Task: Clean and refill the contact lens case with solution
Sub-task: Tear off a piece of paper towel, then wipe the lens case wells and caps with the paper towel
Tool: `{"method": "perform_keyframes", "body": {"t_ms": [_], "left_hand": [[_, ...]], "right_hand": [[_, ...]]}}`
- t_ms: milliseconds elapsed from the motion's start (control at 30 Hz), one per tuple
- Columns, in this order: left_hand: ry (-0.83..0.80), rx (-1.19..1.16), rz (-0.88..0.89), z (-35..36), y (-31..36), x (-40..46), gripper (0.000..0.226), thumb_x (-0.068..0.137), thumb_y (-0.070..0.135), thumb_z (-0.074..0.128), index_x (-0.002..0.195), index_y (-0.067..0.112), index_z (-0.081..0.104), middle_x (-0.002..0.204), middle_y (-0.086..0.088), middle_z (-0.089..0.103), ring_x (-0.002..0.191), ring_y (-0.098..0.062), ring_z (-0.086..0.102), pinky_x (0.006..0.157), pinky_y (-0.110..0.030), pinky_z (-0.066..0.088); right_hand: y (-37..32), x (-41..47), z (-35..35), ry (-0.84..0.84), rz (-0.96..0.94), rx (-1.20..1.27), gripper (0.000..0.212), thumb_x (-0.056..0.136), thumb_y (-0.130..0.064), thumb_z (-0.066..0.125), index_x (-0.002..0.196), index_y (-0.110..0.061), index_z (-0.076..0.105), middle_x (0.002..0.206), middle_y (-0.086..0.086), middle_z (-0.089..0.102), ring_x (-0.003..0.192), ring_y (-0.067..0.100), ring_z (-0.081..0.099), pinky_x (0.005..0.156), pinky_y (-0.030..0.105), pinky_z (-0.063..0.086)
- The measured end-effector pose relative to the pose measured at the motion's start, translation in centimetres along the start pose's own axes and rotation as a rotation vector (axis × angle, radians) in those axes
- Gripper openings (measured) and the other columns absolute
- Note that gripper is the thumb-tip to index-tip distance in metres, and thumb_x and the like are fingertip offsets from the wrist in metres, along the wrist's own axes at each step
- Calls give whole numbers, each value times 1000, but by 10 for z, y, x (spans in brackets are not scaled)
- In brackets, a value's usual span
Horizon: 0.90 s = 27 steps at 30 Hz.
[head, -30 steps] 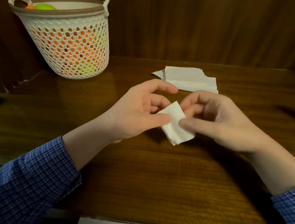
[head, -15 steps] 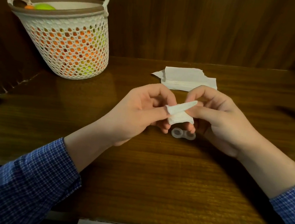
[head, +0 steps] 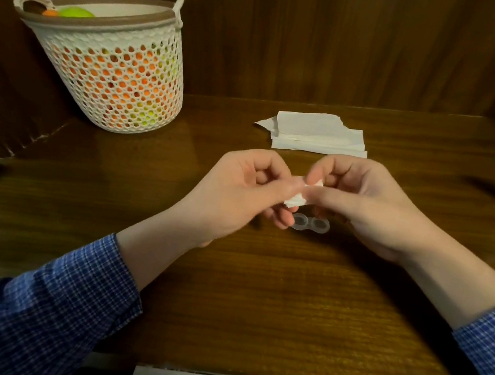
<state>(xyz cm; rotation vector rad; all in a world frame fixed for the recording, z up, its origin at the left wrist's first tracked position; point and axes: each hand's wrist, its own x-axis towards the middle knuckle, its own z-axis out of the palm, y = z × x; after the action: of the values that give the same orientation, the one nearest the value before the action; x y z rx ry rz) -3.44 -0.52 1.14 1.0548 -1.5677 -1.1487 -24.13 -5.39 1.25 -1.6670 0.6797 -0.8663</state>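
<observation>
Landmark: the lens case [head: 311, 224], a clear two-well case, is lying flat on the wooden table [head: 256, 299], with both round wells facing up and no caps showing on them.
Left hand [head: 239, 192]: it is hovering just left of the lens case, with thumb and forefinger pinching the left end of a small folded tissue [head: 297, 197]; the lower fingers are curling under, and their tips are sitting just beside the left well of the lens case, though I cannot tell whether they are touching it.
Right hand [head: 371, 204]: it is hovering just right of and above the lens case, with thumb and forefinger pressing together on the right end of the tissue; the other fingers are bending loosely inward.
Tissue: it is being held between both hands directly above the lens case, clear of the table, squeezed into a narrow white strip.
Tissue stack [head: 317, 133]: a pile of flat white sheets is lying behind the lens case, towards the wall, well apart from it.
Basket [head: 112, 73]: a white mesh basket is standing far behind and to the left of the lens case, with orange and green balls showing through its holes.
Sleeves: blue checked cuffs are covering both forearms, nearer the camera than the lens case.
</observation>
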Motion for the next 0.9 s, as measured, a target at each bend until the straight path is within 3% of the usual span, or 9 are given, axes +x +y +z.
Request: {"method": "perform_keyframes", "body": {"t_ms": [67, 133, 267, 467, 600, 667, 767, 900], "left_hand": [[53, 65, 18, 4, -5, 0, 13, 91, 6, 73, 96, 14, 64, 83, -5, 78, 73, -22, 77, 67, -32, 64], [71, 39, -2, 5, -6, 2, 25, 91, 3, 74, 107, 16, 59, 87, -4, 79, 75, -23, 78, 69, -34, 65], [20, 61, -31, 5, -7, 3, 16, 93, 10, 73, 109, 12, 69, 92, -4, 81, 84, -23, 79, 75, -35, 66], [62, -193, -117, 17, -9, 4, 26, 87, 19, 75, 107, 4, 69, 94, -11, 81, 87, -25, 80, 75, -31, 65], [171, 208, 98, 20, -17, 3, 12, 94, 18, 75, 106, 17, 72, 92, 6, 75, 81, -7, 72, 70, -21, 58], [176, 445, 120, 18, -22, 0, 17, 92, 25, 76, 107, 29, 68, 95, 14, 66, 82, -1, 61, 70, -17, 51], [49, 747, 100, 20, -28, 1, 36, 91, 35, 74, 125, 37, 62, 108, 27, 53, 104, 11, 48, 80, -7, 41], [-17, 829, 43, 27, -29, 8, 55, 92, 40, 71, 144, 30, 55, 121, 19, 51, 105, 11, 47, 80, -9, 39]], "right_hand": [[2, -1, 1, 20, -15, -36, 20, 89, 2, 71, 104, -9, 65, 96, 32, 68, 83, 36, 61, 76, 45, 51], [2, -1, 0, 44, -14, -4, 30, 83, -4, 76, 111, -7, 64, 98, 22, 74, 85, 29, 67, 77, 38, 55], [3, 1, 2, 52, 28, 170, 25, 76, -15, 76, 101, -9, 75, 90, 11, 77, 83, 21, 71, 74, 27, 59], [5, 3, 1, -2, 70, 245, 15, 83, -18, 73, 93, -7, 76, 81, 9, 72, 74, 18, 66, 71, 26, 56], [-2, 5, -15, 174, 66, 282, 8, 94, -7, 65, 94, -3, 72, 100, 13, 78, 92, 27, 72, 82, 38, 56], [-6, 2, -28, 255, -3, 108, 15, 97, -2, 61, 89, -11, 70, 97, 7, 80, 91, 21, 77, 77, 32, 62], [-1, -8, -41, 163, -85, -490, 9, 90, -12, 73, 87, -19, 69, 87, -4, 78, 79, 10, 74, 66, 19, 56], [7, -15, -43, -18, -11, -690, 11, 82, -27, 74, 93, -31, 73, 97, -12, 74, 96, 8, 69, 85, 29, 58]]}}
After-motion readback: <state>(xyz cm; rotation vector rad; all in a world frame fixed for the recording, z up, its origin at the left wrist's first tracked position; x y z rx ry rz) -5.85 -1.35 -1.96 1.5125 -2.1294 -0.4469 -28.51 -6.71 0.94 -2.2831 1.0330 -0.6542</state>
